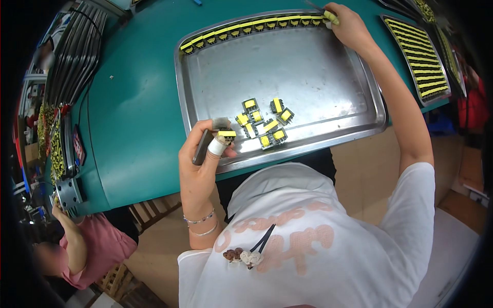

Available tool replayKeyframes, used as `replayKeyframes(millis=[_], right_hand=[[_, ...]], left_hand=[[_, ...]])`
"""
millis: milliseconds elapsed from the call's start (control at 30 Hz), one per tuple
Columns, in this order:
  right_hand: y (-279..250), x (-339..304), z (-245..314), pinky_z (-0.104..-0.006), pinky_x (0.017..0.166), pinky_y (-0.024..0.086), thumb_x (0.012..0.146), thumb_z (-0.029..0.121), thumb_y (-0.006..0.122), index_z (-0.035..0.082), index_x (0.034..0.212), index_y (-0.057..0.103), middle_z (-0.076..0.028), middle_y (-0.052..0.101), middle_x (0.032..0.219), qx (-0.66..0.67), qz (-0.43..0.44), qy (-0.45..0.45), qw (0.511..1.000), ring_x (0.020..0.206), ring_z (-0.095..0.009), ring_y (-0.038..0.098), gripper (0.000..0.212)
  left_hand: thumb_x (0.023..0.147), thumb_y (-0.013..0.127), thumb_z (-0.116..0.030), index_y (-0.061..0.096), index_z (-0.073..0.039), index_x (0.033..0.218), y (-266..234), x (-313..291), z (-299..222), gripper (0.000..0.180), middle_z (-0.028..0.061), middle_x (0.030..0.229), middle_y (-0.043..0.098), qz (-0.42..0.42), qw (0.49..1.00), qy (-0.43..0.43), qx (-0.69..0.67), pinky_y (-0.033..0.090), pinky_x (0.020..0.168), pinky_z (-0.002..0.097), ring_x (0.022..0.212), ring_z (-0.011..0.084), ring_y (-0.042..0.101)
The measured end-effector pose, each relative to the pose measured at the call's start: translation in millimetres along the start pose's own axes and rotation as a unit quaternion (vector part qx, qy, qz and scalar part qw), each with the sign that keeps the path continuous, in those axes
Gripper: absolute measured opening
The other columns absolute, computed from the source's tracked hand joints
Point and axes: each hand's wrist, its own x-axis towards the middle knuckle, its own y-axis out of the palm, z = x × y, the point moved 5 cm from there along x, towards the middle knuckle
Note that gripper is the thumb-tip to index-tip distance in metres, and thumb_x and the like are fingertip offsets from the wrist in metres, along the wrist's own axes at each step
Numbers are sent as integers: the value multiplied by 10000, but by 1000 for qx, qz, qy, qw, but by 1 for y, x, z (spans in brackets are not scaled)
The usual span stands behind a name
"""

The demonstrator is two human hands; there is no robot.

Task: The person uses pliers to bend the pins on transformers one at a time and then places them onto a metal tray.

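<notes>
My left hand (201, 159) is closed near the tray's front left, with a small yellow-taped transformer (227, 134) between its wrapped fingertips. A dark flat bar (202, 148) is also held in that palm. White wrap covers the thumb, grey wrap a fingertip. At the far right corner of the metal tray (377, 110), my right hand (348, 25) pinches a thin dark tool (314, 6), its kind unclear, beside the end of a row of transformers (246, 26). Yellow wraps cover its fingertips. Several loose transformers (257, 117) lie jumbled in the tray's near middle.
Another tray (418, 59) with packed yellow-and-black rows stands at the right. Stacked dark trays (74, 51) and yellow parts (56, 143) line the left. A cable (91, 133) crosses the green tabletop (133, 123). A person in pink (105, 249) works at the lower left.
</notes>
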Motion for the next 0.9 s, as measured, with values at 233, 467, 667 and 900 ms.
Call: replayKeyframes(millis=[233,467,667,900], right_hand=[[-42,-16,23,-411,742,457,852,121,551,-14,1008,579,-213,597,924,86,-43,84,992,864,-404,565,208],[-1,-96,78,-264,720,438,815,30,545,-4,1032,558,-66,567,894,268,69,-90,957,801,-133,535,220],[13,-152,167,-352,734,447,635,-22,557,-20,966,567,-127,546,870,284,140,-185,930,810,-309,534,331],[20,-159,201,-365,674,452,646,34,657,43,912,600,-76,550,847,247,93,-202,943,771,-260,528,273]], left_hand=[[898,606,-145,525,40,1120,-16,-1,6,300,150,1045,635,-11,999,10,-45,508,654,240,755,115,597],[912,590,-169,494,59,1236,-18,-5,7,407,191,1073,614,-43,974,-31,-219,573,720,281,798,137,619],[917,585,-168,508,55,1212,-18,-14,10,378,186,1077,616,-15,956,-61,-287,579,723,291,826,146,615],[876,641,-128,525,44,1172,-28,-26,4,361,163,1070,618,-26,964,-40,-263,585,728,298,846,153,617]])
